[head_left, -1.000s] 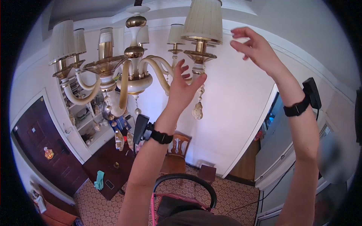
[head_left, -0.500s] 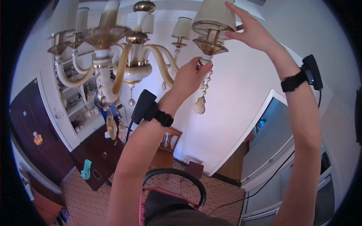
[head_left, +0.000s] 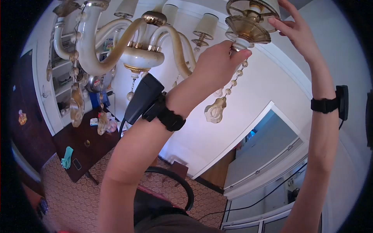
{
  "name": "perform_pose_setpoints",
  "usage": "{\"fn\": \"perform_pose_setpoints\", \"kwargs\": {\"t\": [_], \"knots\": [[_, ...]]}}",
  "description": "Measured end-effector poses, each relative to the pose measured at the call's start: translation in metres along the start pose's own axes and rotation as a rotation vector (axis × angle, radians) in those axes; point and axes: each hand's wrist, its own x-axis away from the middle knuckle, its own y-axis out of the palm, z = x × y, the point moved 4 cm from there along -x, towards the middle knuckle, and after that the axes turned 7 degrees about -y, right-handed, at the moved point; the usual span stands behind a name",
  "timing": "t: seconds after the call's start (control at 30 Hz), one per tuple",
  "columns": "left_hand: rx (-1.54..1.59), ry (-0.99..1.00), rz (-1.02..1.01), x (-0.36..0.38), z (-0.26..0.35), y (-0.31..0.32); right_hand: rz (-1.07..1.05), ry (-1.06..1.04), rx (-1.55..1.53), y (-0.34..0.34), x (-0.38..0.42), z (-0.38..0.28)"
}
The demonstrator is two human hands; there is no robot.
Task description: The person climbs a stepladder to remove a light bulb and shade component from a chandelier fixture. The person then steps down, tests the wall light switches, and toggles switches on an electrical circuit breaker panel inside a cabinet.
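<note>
Overhead hangs a chandelier with cream curved arms [head_left: 179,58] and a white and gold central body [head_left: 142,58]. My left hand [head_left: 221,60] is closed around the end of one arm, just under an amber glass cup [head_left: 248,31]. From that arm end dangles a bead string [head_left: 234,82] with a carved, rose-like pendant [head_left: 215,110]. My right hand [head_left: 297,35] grips the side of the pale lampshade [head_left: 269,7] above the cup, thumb near its lower rim. The shade's wire ring and inside show from below; its top is cut off.
Other shaded lamps [head_left: 206,26] and hanging pendants [head_left: 76,106] surround me. Below stand a dark table [head_left: 93,134] with a teal glove [head_left: 67,157] and a phone [head_left: 77,164], and a black curved rail [head_left: 182,180]. A cable [head_left: 248,206] runs at the right.
My view has tilted and come closer beneath the chandelier, so the held lamp sits higher and further right. Both hands stay at the same lamp; more of the shade's underside shows.
</note>
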Motion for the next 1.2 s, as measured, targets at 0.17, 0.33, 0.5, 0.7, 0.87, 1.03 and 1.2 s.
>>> {"fn": "perform_pose_setpoints", "kwargs": {"t": [0.17,0.33,0.5,0.7,0.87,1.03,1.2], "knots": [[0.058,-0.048,-0.019,0.005,0.016,-0.017,0.081,-0.078,0.017,-0.004,0.003,-0.029],[0.100,-0.037,-0.041,0.007,0.014,-0.027,0.110,-0.007,-0.079,-0.014,0.004,-0.039],[0.095,-0.068,-0.069,0.014,0.006,-0.031,0.228,0.062,-0.305,-0.034,-0.024,-0.010],[0.148,-0.122,-0.117,0.027,-0.018,-0.027,0.070,0.047,-0.430,-0.053,-0.098,0.001],[0.243,-0.082,-0.144,0.036,-0.043,-0.017,-0.286,0.289,-0.377,-0.039,-0.126,0.020],[0.267,-0.124,-0.185,0.047,-0.059,-0.011,-0.702,0.399,-0.512,-0.025,-0.129,0.049],[0.155,-0.194,-0.226,0.055,-0.064,-0.006,-0.647,0.479,-0.294,-0.015,-0.138,0.094]]}}
